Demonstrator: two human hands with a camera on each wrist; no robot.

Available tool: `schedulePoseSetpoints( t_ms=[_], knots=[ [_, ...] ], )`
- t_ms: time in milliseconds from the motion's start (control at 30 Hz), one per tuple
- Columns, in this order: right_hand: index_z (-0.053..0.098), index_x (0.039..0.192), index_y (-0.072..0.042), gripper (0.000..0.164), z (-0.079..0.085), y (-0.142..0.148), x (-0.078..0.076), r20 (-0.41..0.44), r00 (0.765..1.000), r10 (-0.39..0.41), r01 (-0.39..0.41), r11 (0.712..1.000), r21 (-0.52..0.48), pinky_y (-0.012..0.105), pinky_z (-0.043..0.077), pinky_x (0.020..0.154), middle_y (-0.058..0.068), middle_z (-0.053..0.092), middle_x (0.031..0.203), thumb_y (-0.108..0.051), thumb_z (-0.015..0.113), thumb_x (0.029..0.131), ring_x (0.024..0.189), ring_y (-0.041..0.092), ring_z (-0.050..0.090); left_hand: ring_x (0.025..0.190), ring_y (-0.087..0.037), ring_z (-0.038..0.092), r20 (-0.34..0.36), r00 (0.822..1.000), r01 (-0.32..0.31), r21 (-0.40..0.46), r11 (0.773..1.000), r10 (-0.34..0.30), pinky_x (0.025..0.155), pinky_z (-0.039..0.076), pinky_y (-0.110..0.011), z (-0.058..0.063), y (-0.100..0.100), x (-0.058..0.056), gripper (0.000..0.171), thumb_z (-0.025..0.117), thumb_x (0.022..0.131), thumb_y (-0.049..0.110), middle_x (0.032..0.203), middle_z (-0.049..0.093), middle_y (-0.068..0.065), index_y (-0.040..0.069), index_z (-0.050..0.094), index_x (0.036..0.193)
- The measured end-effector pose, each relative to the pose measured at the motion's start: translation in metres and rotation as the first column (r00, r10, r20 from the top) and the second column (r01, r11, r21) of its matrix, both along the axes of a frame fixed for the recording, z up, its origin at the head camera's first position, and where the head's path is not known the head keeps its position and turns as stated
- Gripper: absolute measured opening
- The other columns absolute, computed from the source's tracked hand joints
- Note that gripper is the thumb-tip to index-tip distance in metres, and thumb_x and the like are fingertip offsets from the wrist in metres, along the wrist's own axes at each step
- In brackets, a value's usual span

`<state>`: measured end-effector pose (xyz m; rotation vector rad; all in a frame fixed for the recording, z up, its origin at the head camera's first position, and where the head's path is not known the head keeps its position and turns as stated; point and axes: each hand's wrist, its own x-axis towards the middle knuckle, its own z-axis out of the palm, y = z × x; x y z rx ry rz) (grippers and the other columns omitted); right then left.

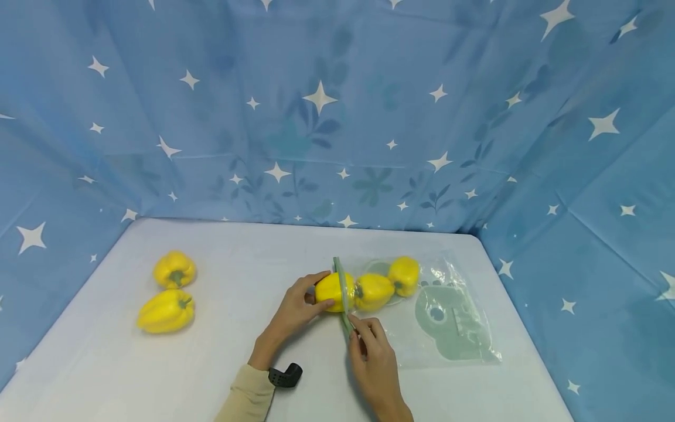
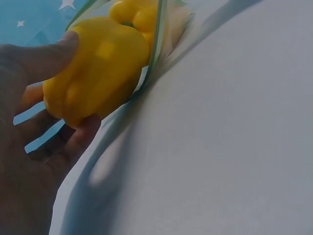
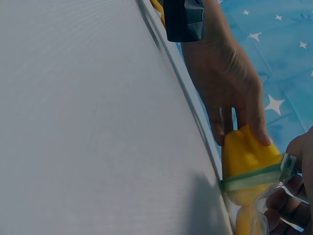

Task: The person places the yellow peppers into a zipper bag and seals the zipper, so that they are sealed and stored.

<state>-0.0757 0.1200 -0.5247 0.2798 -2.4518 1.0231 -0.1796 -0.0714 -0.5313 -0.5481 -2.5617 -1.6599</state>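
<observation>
My left hand [image 1: 293, 308] grips a yellow bell pepper [image 1: 328, 293] by its blunt end, thumb on one side and fingers on the other. That pepper is partway through the mouth of a clear plastic bag [image 1: 411, 346] with a green edge strip [image 1: 344, 287]. Near the strip's lower part, my right hand [image 1: 373, 363] pinches the bag's edge; the right wrist view shows this hand [image 3: 293, 196] at the strip's end. Inside the bag lie a second pepper [image 1: 374, 292] and a third pepper [image 1: 404, 275], in a row with the held one.
Two more yellow bell peppers, one behind [image 1: 174, 269] and one in front [image 1: 166, 311], lie on the left of the white table [image 1: 221, 363]. A pale green print [image 1: 448, 322] marks the bag. A blue star-patterned curtain [image 1: 295, 117] surrounds the back and sides.
</observation>
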Motion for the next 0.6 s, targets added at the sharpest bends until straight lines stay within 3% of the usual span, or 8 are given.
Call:
schedulePoseSetpoints(
  t_ms=[300, 467, 600],
  knots=[
    [0.074, 0.126, -0.012, 0.04, 0.003, 0.002, 0.0, -0.019, 1.0, -0.009, 0.01, 1.0, 0.01, 0.012, 0.044, 0.058, -0.006, 0.06, 0.099, 0.005, 0.075, 0.089, 0.07, -0.006, 0.043, 0.132, -0.037, 0.056, -0.036, 0.988, 0.154, 0.154, 0.976, -0.15, 0.101, 0.06, -0.036, -0.003, 0.006, -0.002, 0.071, 0.077, 0.092, 0.002, 0.151, 0.051, -0.018, 0.004, 0.046, 0.155],
    [0.074, 0.126, -0.012, 0.04, 0.001, 0.003, 0.001, -0.023, 1.0, -0.008, 0.008, 1.0, 0.015, 0.012, 0.047, 0.06, -0.005, 0.061, 0.099, 0.005, 0.074, 0.089, 0.072, -0.005, 0.047, 0.133, -0.039, 0.057, -0.029, 0.985, 0.173, 0.17, 0.97, -0.17, 0.099, 0.06, -0.034, -0.006, 0.006, 0.002, 0.066, 0.077, 0.091, -0.001, 0.147, 0.054, -0.018, 0.006, 0.05, 0.152],
    [0.075, 0.123, -0.011, 0.04, 0.001, 0.006, 0.001, -0.098, 0.995, -0.017, 0.022, 0.999, 0.048, 0.019, 0.049, 0.071, -0.003, 0.064, 0.099, 0.006, 0.075, 0.087, 0.082, 0.002, 0.055, 0.13, -0.038, 0.057, -0.029, 0.983, 0.182, 0.183, 0.966, -0.18, 0.096, 0.062, -0.032, -0.007, 0.012, 0.004, 0.065, 0.079, 0.089, -0.001, 0.144, 0.055, -0.017, 0.009, 0.053, 0.149]
  ],
)
